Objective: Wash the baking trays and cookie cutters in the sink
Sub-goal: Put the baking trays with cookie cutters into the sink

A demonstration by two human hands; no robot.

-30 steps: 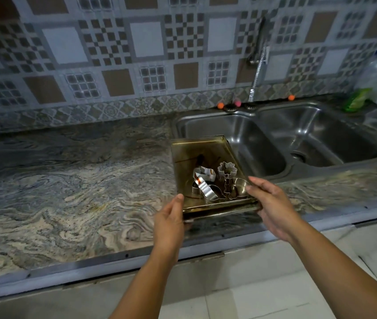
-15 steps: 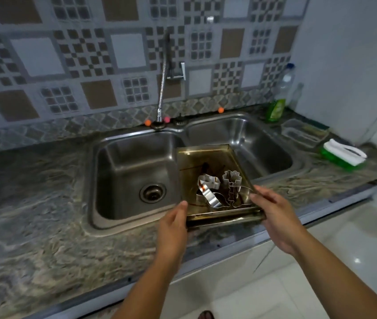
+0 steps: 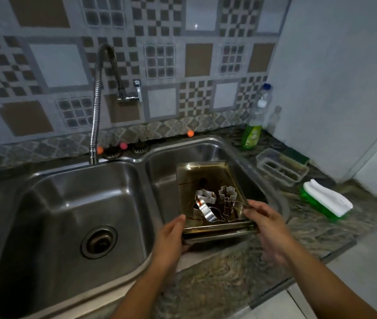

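I hold a stack of brownish metal baking trays [image 3: 201, 176] over the right basin [image 3: 166, 180] of a steel double sink. My left hand [image 3: 170, 236] grips the stack's near left corner, and my right hand [image 3: 268, 224] grips its near right corner. Several shiny metal cookie cutters [image 3: 215, 203] lie in the top tray, near my hands. The left basin [image 3: 68, 215] with its round drain [image 3: 99, 241] holds nothing.
A flexible steel faucet [image 3: 96, 100] hangs over the left basin's back rim. A green dish soap bottle [image 3: 255, 120], a clear plastic holder [image 3: 279, 168] and a green-and-white scrub brush [image 3: 325, 201] stand on the granite counter [image 3: 229, 279] right of the sink.
I have carried the trays rightward from the counter, across the left basin, to above the right basin. Both hands keep the same grip.
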